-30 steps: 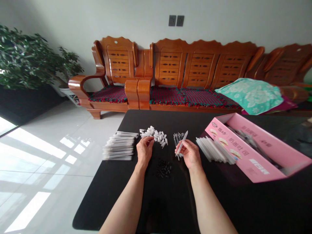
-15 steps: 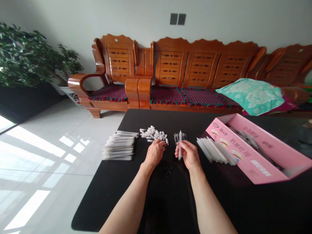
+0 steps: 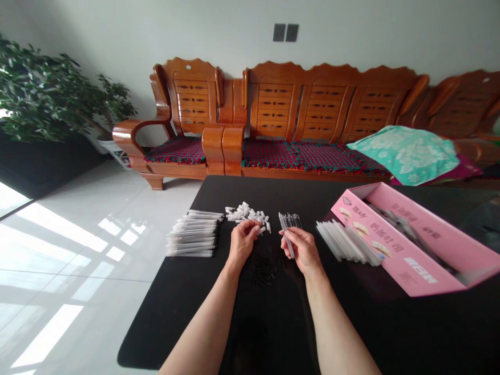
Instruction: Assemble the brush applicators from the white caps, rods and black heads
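Note:
My right hand point(image 3: 302, 249) is closed around a slim clear-white pen point(image 3: 288, 239), its top tilted to the left. Behind it lies a bunch of thin dark-tipped refills point(image 3: 294, 221). My left hand point(image 3: 242, 240) pinches a small white pen cap point(image 3: 262, 230) between thumb and fingertips. Just beyond those fingers is a loose pile of white caps point(image 3: 244, 210). Small black plugs point(image 3: 264, 271) are heaped between my forearms. Left of my hand, many pens with dark ends are stacked in a row point(image 3: 193, 237). To the right lie translucent white barrels point(image 3: 344, 241).
A long pink box point(image 3: 394, 260) with grey contents stands on the right of the black table point(image 3: 187, 317). Beyond the table is a wooden bench point(image 3: 312, 104) with woven mats and a turquoise cloth point(image 3: 410, 153). A potted plant point(image 3: 113, 104) stands at the left.
The pen in my right hand has gone from nearly upright to tilted left. My left hand has turned and drawn slightly back from the pile, now showing a white cap at the fingertips.

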### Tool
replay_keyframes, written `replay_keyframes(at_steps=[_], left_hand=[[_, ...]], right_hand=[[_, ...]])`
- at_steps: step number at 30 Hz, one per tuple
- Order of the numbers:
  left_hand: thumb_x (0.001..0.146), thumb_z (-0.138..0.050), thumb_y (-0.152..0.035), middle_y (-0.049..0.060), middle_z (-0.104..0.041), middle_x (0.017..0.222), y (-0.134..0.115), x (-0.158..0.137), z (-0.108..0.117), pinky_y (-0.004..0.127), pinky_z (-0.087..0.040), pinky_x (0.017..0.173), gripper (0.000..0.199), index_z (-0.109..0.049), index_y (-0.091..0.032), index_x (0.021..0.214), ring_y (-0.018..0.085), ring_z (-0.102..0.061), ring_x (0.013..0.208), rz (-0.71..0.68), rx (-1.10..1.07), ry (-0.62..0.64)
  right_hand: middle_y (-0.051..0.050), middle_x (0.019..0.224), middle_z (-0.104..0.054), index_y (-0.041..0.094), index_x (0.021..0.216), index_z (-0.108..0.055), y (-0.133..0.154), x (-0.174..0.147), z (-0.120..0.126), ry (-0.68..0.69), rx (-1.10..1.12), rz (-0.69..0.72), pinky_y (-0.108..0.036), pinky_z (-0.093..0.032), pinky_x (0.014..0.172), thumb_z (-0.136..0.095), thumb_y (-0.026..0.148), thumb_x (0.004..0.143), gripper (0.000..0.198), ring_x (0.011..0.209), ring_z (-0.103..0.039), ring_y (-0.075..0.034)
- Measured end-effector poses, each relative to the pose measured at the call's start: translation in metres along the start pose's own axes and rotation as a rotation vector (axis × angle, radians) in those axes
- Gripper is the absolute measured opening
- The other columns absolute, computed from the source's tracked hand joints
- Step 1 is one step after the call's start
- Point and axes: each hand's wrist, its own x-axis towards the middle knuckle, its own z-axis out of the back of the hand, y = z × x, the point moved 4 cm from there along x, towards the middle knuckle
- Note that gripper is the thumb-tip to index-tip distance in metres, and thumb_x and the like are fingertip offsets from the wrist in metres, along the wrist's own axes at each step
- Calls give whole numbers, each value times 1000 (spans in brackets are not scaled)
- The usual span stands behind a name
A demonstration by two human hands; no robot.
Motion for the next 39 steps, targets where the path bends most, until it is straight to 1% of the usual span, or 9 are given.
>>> replay_keyframes(at_steps=[3,5,8,12,19,24,29,34,39], left_hand=[[76,-73,-40,0,-63,71,8,4,4,21,-45,56,29,-70,-14,87,9,-54,57,148,-381,-77],[71,-78,-40,-1,-62,69,9,5,7,20,-45,56,33,-68,-13,86,8,-54,58,199,-509,-118],[67,-82,-39,-1,-62,69,6,5,7,19,-46,55,35,-67,-12,85,7,-55,58,226,-593,-129],[67,-82,-40,-1,-62,69,4,2,2,20,-48,57,37,-66,-12,85,8,-57,58,244,-593,-99],[66,-82,-41,0,-65,68,3,-2,-3,22,-52,56,38,-66,-12,85,9,-60,56,225,-510,-57],[66,-83,-39,3,-69,69,3,-3,-5,24,-54,56,40,-69,-11,90,12,-64,57,213,-416,-37],[68,-81,-40,2,-67,63,4,-4,-4,22,-52,51,37,-72,-10,88,11,-62,53,201,-346,-61],[68,-82,-38,1,-65,61,4,-5,-6,21,-51,50,34,-70,-10,84,11,-60,52,171,-379,-71],[68,-83,-38,1,-66,62,1,-6,-10,21,-52,51,36,-70,-9,85,10,-61,52,163,-430,-42]], right_hand=[[1,51,-62,15,86,-75,0,-1,-2,56,-103,16,-19,-26,32,-70,40,79,27,35,-42,-7],[2,49,-59,15,86,-77,0,-2,-4,88,-202,36,-20,-24,33,-69,40,80,27,35,-38,-7],[4,46,-53,17,82,-78,2,-3,-7,126,-385,81,-21,-26,37,-68,40,81,25,38,-38,-8],[4,46,-51,18,74,-77,6,-3,-11,157,-547,169,-23,-31,44,-66,38,82,24,44,-44,-11],[3,46,-51,18,74,-76,6,-3,-10,147,-583,199,-24,-31,46,-64,40,84,27,45,-45,-12],[4,48,-51,18,76,-76,3,-2,-9,135,-589,174,-24,-32,45,-65,39,83,24,45,-45,-12],[3,54,-54,19,77,-75,0,0,-10,144,-606,173,-24,-31,46,-68,38,81,21,48,-46,-12],[5,48,-47,19,68,-71,2,-2,-13,152,-609,169,-24,-27,46,-65,36,83,24,46,-40,-11],[5,45,-45,16,64,-67,0,-4,-10,159,-484,89,-24,-24,45,-65,38,84,30,43,-36,-9]])
